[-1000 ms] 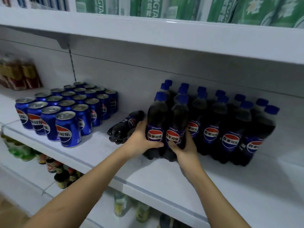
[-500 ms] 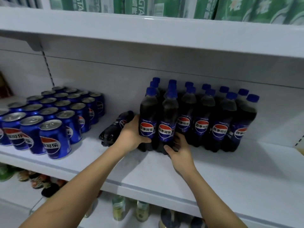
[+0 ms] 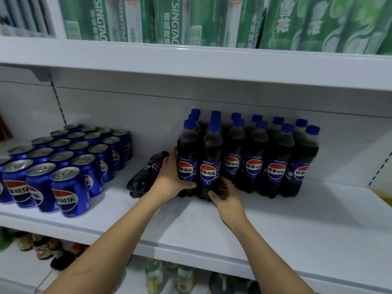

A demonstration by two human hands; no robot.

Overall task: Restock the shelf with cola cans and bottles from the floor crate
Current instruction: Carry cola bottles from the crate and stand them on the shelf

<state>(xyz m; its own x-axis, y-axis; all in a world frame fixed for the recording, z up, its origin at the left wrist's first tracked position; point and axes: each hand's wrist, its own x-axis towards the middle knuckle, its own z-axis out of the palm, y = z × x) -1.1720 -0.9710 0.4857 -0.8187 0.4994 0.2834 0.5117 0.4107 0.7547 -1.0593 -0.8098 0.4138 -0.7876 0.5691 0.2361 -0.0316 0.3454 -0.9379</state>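
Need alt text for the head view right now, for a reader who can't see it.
Both hands grip upright cola bottles on a white shelf: left hand on the leftmost front bottle, right hand low on its neighbour. One bottle lies toppled left; cans stand farther left.

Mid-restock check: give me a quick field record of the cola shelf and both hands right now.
shelf: white shelf
cans: cola cans, upright block at left
bottles: upright cola bottles, rows at right
fallen: lying bottle, on its side between cans and bottles
left hand: left hand grips front-left bottle
right hand: right hand at base of neighbouring bottle
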